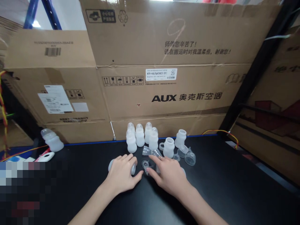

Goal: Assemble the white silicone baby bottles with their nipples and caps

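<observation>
Pickup seemed underway near the brown cardboard carton [131, 103]: left hand [122, 172] covered a white plastic bottle [133, 169], grip unclear; right hand [167, 173], thumb and forefinger parted, framed a clear domed piece [145, 164], likely needing a pinch.

A black tabletop [225, 184] carries white bottles [153, 140], clear caps [190, 158] and other small clear parts [145, 165].

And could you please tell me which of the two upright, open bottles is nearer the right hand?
The front-left bottle, just beyond the right hand; the other open bottle stands farther back, by the cardboard.
</observation>
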`<action>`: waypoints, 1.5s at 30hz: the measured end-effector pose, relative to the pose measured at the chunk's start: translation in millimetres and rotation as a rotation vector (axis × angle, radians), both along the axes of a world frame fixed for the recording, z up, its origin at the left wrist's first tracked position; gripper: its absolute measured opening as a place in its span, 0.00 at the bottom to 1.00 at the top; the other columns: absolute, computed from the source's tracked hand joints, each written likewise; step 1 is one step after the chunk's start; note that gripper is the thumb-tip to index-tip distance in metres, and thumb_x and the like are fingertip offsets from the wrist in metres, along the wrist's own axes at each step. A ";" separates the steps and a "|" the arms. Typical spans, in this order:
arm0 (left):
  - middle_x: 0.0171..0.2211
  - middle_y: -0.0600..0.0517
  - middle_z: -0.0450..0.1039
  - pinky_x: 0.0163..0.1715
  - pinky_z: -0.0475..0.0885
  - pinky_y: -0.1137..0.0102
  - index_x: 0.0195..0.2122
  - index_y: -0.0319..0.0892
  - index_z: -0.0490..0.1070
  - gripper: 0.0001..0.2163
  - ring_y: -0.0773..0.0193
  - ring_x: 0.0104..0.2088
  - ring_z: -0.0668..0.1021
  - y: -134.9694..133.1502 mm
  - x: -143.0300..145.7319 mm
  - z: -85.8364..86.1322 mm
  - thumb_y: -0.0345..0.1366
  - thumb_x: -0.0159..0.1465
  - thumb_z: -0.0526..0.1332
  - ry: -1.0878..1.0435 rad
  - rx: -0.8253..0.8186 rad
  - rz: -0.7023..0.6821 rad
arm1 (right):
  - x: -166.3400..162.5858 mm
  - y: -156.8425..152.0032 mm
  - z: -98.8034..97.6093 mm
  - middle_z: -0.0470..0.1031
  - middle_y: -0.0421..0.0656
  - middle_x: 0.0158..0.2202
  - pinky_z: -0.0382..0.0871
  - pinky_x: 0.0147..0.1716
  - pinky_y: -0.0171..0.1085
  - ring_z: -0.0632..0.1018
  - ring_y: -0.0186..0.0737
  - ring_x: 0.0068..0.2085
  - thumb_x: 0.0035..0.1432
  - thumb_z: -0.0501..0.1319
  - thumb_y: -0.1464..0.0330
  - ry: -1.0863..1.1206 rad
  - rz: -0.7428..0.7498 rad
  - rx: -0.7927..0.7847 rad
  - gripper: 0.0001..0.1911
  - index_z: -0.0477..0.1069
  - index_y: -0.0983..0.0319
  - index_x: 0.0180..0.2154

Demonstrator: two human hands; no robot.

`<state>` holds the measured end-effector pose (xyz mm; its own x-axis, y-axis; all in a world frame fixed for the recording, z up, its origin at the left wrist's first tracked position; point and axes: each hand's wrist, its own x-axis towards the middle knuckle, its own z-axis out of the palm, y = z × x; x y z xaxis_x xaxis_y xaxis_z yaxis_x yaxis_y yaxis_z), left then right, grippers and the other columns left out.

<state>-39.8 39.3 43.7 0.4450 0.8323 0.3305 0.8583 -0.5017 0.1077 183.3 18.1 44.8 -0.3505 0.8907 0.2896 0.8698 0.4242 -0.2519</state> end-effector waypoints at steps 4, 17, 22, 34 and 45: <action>0.36 0.51 0.76 0.38 0.66 0.59 0.36 0.47 0.70 0.05 0.51 0.37 0.77 -4.3 -4.5 9.4 0.34 0.59 0.63 -0.123 -0.049 -0.043 | 7.6 6.2 2.4 0.85 0.47 0.41 0.69 0.36 0.43 0.85 0.56 0.41 0.74 0.52 0.52 0.214 -0.145 -0.002 0.20 0.75 0.56 0.51; 0.37 0.55 0.71 0.36 0.71 0.67 0.44 0.48 0.61 0.14 0.61 0.34 0.76 9.1 -6.4 -15.0 0.49 0.69 0.64 -1.104 -0.239 -0.088 | 7.8 7.1 -14.7 0.72 0.42 0.38 0.69 0.39 0.42 0.75 0.44 0.37 0.62 0.60 0.65 0.723 0.085 -0.010 0.12 0.57 0.56 0.44; 0.38 0.52 0.71 0.38 0.71 0.65 0.49 0.46 0.66 0.16 0.60 0.35 0.76 5.0 -3.2 -19.0 0.49 0.67 0.64 -1.216 -0.305 -0.187 | 4.3 3.0 -29.3 0.74 0.41 0.41 0.69 0.40 0.39 0.76 0.41 0.38 0.63 0.66 0.63 0.793 0.222 0.026 0.15 0.64 0.57 0.47; 0.42 0.50 0.73 0.38 0.71 0.64 0.62 0.49 0.56 0.24 0.58 0.37 0.76 2.4 4.3 -32.2 0.51 0.69 0.59 -1.325 -0.267 -0.243 | 17.0 -2.4 -24.3 0.74 0.37 0.31 0.68 0.35 0.38 0.75 0.41 0.31 0.74 0.52 0.58 0.731 0.163 -0.024 0.19 0.60 0.58 0.62; 0.39 0.53 0.72 0.37 0.70 0.64 0.62 0.49 0.54 0.26 0.60 0.34 0.75 2.6 6.2 -26.9 0.52 0.69 0.59 -1.274 -0.256 -0.258 | 15.5 -1.7 -18.2 0.78 0.41 0.35 0.67 0.37 0.38 0.78 0.41 0.34 0.73 0.51 0.57 0.679 0.273 -0.004 0.17 0.74 0.57 0.44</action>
